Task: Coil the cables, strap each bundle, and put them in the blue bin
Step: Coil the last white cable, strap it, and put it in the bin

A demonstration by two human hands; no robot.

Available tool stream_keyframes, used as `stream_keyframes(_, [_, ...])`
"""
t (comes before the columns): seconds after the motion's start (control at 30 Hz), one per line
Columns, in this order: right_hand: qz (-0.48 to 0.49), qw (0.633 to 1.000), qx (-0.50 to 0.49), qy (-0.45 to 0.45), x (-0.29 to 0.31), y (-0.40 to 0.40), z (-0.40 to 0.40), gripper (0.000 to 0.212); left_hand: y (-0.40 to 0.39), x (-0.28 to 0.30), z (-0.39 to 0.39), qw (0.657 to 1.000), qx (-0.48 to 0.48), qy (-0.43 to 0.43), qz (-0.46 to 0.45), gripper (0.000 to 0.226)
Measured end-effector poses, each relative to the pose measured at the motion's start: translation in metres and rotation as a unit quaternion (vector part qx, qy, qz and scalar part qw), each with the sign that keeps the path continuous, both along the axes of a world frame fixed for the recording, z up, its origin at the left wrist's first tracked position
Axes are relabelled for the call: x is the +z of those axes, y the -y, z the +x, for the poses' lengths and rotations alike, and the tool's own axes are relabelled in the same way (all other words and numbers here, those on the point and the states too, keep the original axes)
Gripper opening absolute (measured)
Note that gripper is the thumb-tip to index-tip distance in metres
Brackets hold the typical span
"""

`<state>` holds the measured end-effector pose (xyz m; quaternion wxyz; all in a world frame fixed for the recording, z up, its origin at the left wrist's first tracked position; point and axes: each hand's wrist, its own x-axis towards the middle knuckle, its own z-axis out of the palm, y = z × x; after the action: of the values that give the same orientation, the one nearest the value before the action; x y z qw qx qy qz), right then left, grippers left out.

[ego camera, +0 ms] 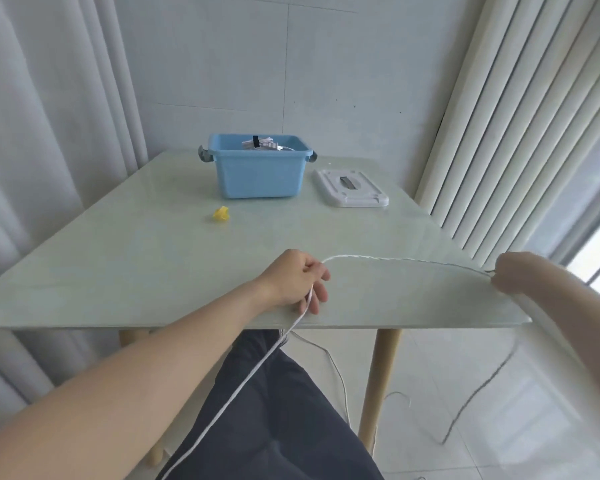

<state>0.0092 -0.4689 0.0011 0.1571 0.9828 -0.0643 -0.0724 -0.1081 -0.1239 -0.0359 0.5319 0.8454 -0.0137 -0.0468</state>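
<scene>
Two grips on one white cable (pixel 395 259), stretched taut for coiling.
My left hand (pixel 297 280) pinches it near the blue bin (pixel 257 174) side of the tabletop (pixel 136 265); my right hand (pixel 513 275), blurred, seems clenched on it farther out. Next, I judge, I loop it back toward my left.

left hand (pixel 297 278) pinches white cable (pixel 395 259) | right hand (pixel 510 277) grips it | blue bin (pixel 258 174) behind
</scene>
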Motion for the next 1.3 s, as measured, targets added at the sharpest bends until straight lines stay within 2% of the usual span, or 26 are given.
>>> stream_keyframes(0.03, [0.004,0.999,0.021,0.027,0.0,-0.004,-0.001,0.022,0.006,0.001,0.0,1.0,-0.003,0.004,-0.007,0.028])
stream_keyframes(0.07, [0.057,0.994,0.062,0.062,-0.001,-0.014,-0.001,0.039,0.01,0.002,-0.001,1.0,-0.006,0.011,-0.01,0.028])
stream_keyframes(0.1, [0.148,0.978,0.127,0.079,-0.002,-0.029,-0.009,0.052,0.015,0.003,0.0,1.0,-0.012,0.02,-0.01,0.029])
stream_keyframes(0.13, [0.255,0.942,0.207,0.075,-0.001,-0.049,-0.022,0.058,0.02,0.004,-0.001,0.999,-0.023,0.027,-0.011,0.029])
stream_keyframes(0.2, [0.428,0.847,0.313,0.034,0.0,-0.093,-0.056,0.049,0.028,0.007,-0.003,0.998,-0.048,0.036,-0.016,0.029])
stream_keyframes(0.23, [0.469,0.814,0.342,0.029,0.0,-0.112,-0.069,0.038,0.029,0.008,-0.005,0.998,-0.056,0.038,-0.017,0.029])
stream_keyframes(0.3, [0.524,0.777,0.347,0.041,-0.007,-0.136,-0.079,0.015,0.03,0.01,-0.008,0.998,-0.048,0.04,-0.022,0.032])
stream_keyframes(0.37, [0.57,0.753,0.326,0.052,-0.015,-0.142,-0.077,0.011,0.027,0.013,-0.011,0.999,-0.022,0.038,-0.013,0.041])
stream_keyframes(0.47, [0.605,0.75,0.245,0.103,-0.025,-0.139,-0.063,0.018,0.018,0.017,-0.018,0.999,-0.031,-0.003,0.029,0.05])
stream_keyframes(0.57, [0.626,0.741,0.145,0.196,-0.03,-0.125,-0.04,0.019,0.001,0.021,-0.027,0.994,-0.082,-0.057,0.035,0.048])
stream_keyframes(0.73, [0.486,0.813,0.039,0.318,-0.041,-0.075,-0.013,0.03,-0.03,0.029,-0.036,0.978,-0.143,-0.111,0.1,0.043])
stream_keyframes(0.87, [0.34,0.886,0.0,0.316,-0.05,-0.064,-0.019,0.03,-0.032,0.032,-0.04,0.982,-0.158,-0.092,0.05,0.027])
stream_keyframes(0.93, [0.354,0.866,0.08,0.344,-0.053,-0.081,-0.035,0.029,-0.023,0.033,-0.04,0.986,-0.153,-0.062,0.008,0.026])
stream_keyframes(0.97, [0.401,0.836,0.153,0.343,-0.053,-0.094,-0.049,0.028,-0.017,0.033,-0.039,0.987,-0.15,-0.05,-0.013,0.027])
stream_keyframes(1.0, [0.473,0.795,0.226,0.304,-0.049,-0.108,-0.067,0.03,-0.011,0.034,-0.037,0.988,-0.145,-0.039,-0.031,0.028])
stream_keyframes(1.07, [0.591,0.726,0.319,0.146,-0.037,-0.132,-0.1,0.034,0.0,0.034,-0.035,0.99,-0.125,-0.022,-0.056,0.028])
stream_keyframes(1.1, [0.617,0.707,0.337,0.078,-0.033,-0.14,-0.111,0.031,0.003,0.033,-0.034,0.991,-0.112,-0.019,-0.065,0.028])
stream_keyframes(1.13, [0.621,0.701,0.346,0.06,-0.031,-0.145,-0.115,0.025,0.005,0.032,-0.034,0.992,-0.102,-0.02,-0.072,0.029])
stream_keyframes(1.2, [0.615,0.7,0.331,0.15,-0.032,-0.145,-0.107,0.016,0.005,0.031,-0.036,0.992,-0.094,-0.039,-0.07,0.034])
stream_keyframes(1.3, [0.664,0.667,0.181,0.285,-0.026,-0.125,-0.084,0.022,-0.006,0.03,-0.04,0.992,-0.101,-0.07,-0.037,0.039])
